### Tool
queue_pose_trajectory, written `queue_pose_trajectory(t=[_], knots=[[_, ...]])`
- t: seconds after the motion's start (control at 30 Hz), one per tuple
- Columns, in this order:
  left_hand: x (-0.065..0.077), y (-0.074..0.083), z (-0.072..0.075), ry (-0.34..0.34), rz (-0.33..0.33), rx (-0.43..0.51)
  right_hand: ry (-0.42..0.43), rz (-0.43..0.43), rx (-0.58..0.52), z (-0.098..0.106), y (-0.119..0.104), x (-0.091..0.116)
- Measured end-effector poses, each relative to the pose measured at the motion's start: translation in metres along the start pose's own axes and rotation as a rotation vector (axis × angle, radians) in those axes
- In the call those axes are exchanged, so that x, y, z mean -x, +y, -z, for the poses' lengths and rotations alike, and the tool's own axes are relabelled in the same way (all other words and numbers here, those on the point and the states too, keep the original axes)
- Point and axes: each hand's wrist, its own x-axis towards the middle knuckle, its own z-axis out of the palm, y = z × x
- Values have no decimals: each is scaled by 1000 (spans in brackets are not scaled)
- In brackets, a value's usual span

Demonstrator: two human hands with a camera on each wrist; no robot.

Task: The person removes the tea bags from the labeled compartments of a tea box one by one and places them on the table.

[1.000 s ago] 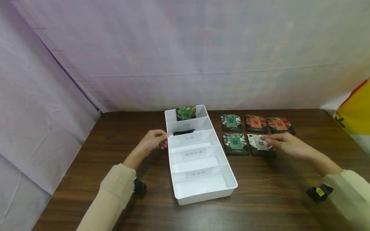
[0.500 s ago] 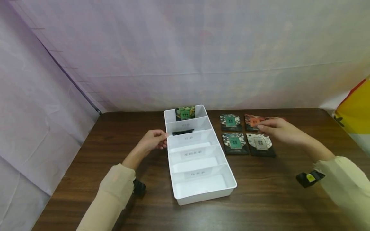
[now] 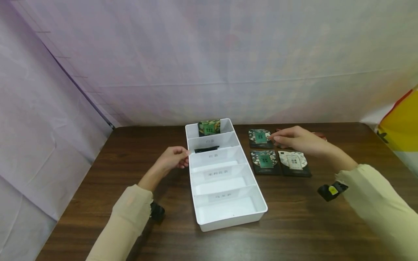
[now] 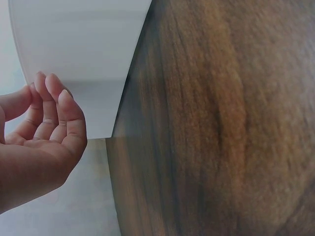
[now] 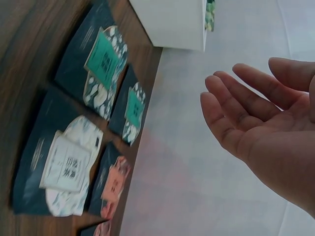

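Note:
My left hand (image 3: 173,158) pinches the left rim of a long white divided tray (image 3: 232,222). In the left wrist view its fingers curl against the tray's wall (image 4: 93,54). My right hand (image 3: 302,140) hovers over the tea sachets to the right, its fingers loosely bent and holding nothing in the right wrist view. Below and near it lie a back green-label sachet (image 3: 260,137), a front green-label sachet (image 3: 266,163) and a white-label sachet (image 3: 295,164). Two red-label sachets, one plainer in the right wrist view (image 5: 114,184), are mostly hidden behind the hand in the head view.
A green-and-gold sachet (image 3: 209,127) leans in the tray's farthest compartment. Just the dark edge of another sachet (image 3: 207,149) shows in the second. Labelled dividers separate the compartments. A pale cloth (image 3: 215,65) hangs behind the wooden table (image 3: 294,232); yellow fabric (image 3: 400,123) hangs at right.
My right hand has moved left and slightly back, from above the white-label sachet, past the red ones, to beside the back green-label sachet. My left hand stays at the tray's rim.

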Motion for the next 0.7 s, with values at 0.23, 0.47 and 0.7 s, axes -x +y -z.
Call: queue_pose_trajectory(t=[0.23, 0.47, 0.7], knots=[[1, 2, 0, 5, 5, -14, -15, 24, 36, -6, -14, -15], [0, 0, 0, -1, 4, -9, -45, 35, 36, -14, -25, -27], [-1, 0, 0, -1, -5, -2, -104, 52, 24, -23, -36, -39]])
